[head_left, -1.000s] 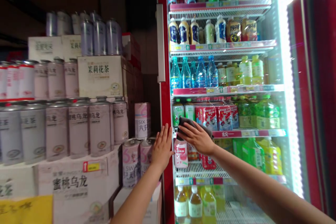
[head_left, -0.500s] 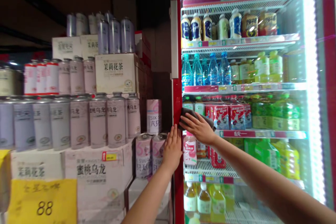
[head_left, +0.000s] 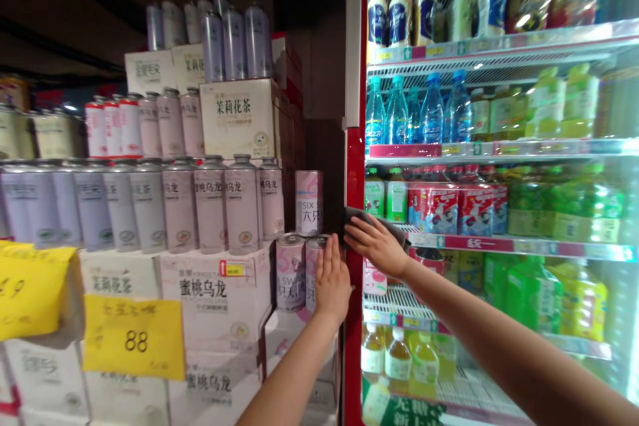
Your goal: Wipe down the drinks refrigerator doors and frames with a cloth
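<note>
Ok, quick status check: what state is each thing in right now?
Right hand: pressed on the cloth, fingers extended.
Grey cloth: bunched against the fridge's red frame.
Left hand: open, empty, fingers up.
Fridge glass door: appears shut.
Pink cans: upright, beside the left hand.
Yellow price sign: stuck flat on a carton.

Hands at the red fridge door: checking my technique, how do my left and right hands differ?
The right hand lies sideways on a grey cloth, while the left hand stands upright and holds nothing. The right hand is higher than the left, which sits beside the short pink cans. Both are bare, next to the red door frame.
</note>
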A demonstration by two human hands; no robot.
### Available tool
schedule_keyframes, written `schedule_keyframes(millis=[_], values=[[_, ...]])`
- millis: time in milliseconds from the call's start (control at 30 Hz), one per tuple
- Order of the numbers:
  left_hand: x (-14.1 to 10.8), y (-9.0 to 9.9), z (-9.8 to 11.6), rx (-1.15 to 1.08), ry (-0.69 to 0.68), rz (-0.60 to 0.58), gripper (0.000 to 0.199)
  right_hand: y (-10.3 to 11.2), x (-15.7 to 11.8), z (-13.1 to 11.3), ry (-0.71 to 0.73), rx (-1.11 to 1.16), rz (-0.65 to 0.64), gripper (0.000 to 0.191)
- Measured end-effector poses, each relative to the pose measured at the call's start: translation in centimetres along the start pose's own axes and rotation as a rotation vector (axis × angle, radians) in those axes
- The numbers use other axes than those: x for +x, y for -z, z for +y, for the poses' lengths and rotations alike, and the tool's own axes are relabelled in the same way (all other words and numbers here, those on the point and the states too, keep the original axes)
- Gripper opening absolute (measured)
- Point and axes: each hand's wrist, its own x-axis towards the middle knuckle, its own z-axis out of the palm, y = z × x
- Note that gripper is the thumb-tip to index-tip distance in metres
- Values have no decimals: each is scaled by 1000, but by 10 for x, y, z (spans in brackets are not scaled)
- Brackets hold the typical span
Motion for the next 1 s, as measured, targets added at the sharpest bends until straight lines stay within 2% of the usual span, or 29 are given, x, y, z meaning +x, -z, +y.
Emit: schedule_keyframes(millis=[67,133,233,300,333,400,500,567,600,667,733,800,833,867,933,1000], values=[[-6,1,1,20,20,-25,102,4,-9,1,116,16,-46,36],[-8,2,2,26,31,-40,105,12,0,15,130,16,-66,35],[-8,2,5,9,40,-43,101,18,23,33,-67,-21,-38,38],[-10,0,8,2,44,-43,103,15,23,25,-198,-38,-21,42],[-13,-1,9,0,48,-45,106,11,15,14,-219,-36,-20,43],[-20,-2,11,-2,72,-54,115,2,-12,-15,-165,-15,-34,44],[-30,0,10,-3,91,-70,122,-7,-52,-48,45,39,-75,41],[-33,2,9,-1,79,-73,123,-6,-58,-46,138,70,-106,40],[-33,3,9,-2,77,-70,123,-3,-53,-39,134,75,-118,42],[-28,5,10,-9,77,-60,123,4,-33,-19,14,55,-119,50],[-23,5,12,-25,73,-49,123,10,-14,-5,-176,5,-90,55],[-19,6,15,-38,63,-43,124,11,-10,-7,-306,-38,-54,56],[-18,7,16,-40,60,-41,125,9,-15,-13,-316,-45,-48,55],[-18,7,16,-40,61,-39,126,5,-23,-22,-285,-43,-50,55],[-17,9,17,-40,59,-34,126,-1,-40,-37,-136,-19,-73,51],[-13,10,19,-48,48,-21,125,-3,-48,-37,34,9,-103,47]])
